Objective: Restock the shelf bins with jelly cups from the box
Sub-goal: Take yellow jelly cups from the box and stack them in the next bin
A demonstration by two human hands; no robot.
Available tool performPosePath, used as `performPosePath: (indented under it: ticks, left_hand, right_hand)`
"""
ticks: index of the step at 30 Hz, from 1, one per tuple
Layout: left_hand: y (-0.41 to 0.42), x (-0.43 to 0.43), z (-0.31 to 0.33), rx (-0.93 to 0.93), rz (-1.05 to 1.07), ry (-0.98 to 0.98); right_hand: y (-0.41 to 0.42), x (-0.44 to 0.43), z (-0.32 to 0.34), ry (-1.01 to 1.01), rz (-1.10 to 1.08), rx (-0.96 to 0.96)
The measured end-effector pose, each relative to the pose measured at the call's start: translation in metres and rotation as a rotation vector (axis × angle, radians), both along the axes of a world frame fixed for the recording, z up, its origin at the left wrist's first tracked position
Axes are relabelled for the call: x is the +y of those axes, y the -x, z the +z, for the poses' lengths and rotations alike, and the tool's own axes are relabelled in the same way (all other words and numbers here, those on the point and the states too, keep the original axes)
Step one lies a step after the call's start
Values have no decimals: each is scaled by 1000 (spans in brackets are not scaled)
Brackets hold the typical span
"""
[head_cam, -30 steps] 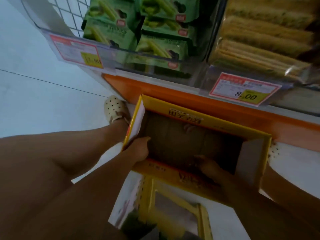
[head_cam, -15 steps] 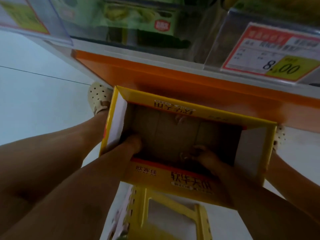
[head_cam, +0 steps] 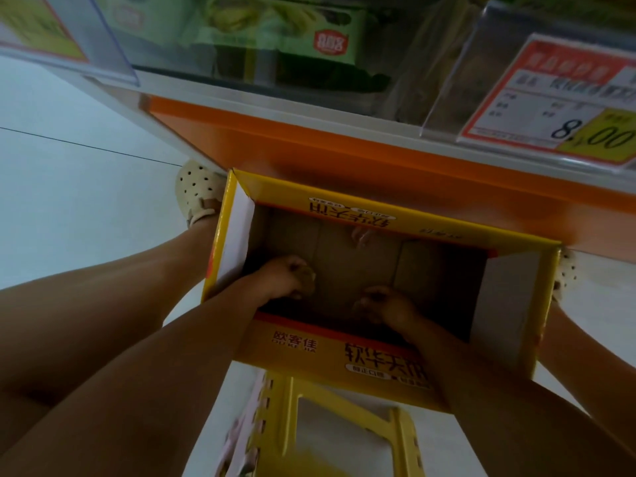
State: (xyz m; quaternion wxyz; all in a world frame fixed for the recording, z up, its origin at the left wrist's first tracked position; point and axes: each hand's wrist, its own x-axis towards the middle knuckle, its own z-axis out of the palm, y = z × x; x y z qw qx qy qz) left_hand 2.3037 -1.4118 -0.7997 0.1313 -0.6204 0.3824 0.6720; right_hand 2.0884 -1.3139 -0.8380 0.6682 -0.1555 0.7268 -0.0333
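Note:
A yellow cardboard box [head_cam: 344, 352] stands open on the floor below the orange shelf base [head_cam: 344, 149]. Both my hands reach down to its brown bottom. My left hand [head_cam: 287, 275] is at the near left of the box, fingers curled round small tan jelly cups. My right hand [head_cam: 383, 306] is at the near middle, fingers curled round something small that is dim and blurred. One pale jelly cup [head_cam: 361, 235] lies by the far wall. Clear shelf bins [head_cam: 447, 80] sit above.
A yellow plastic stool [head_cam: 330, 438] stands under me, just behind the box. My legs and cream perforated shoes [head_cam: 196, 191] flank the box. Green snack packs [head_cam: 282, 36] fill the bin above, and a price tag [head_cam: 564, 98] hangs at the right. White floor lies to the left.
My left hand has left the box's left rim and gone down inside to the bottom. My right hand has sunk deeper. My head has come lower and closer to the box.

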Motion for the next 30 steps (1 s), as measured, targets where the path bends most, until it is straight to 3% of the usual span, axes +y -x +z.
performPosePath:
  ticks: [2,7,12,17,20,24,30]
  left_hand:
    - [3,0,1,10,48,-31]
    - [15,1,5,-26,68,-86]
    - [6,-5,8,-81,180,-58]
    - [1,-3,6,-91,286,-72]
    - [0,-3,4,-90,310,-72]
    - [3,-6,4,-112,396,-143]
    - [20,-4,-1,-88,425,-248]
  right_hand:
    - [0,-9,4,27,-76,16]
    - [3,-36,-3,108,99,200]
    - [-3,-59,-1,266,103,349]
    - [-23,-77,1,351,-72,300]
    - [-24,-84,0,286,53,327]
    - [-28,-77,-4,179,-75,319]
    - [-33,-44,-4,68,-232,88]
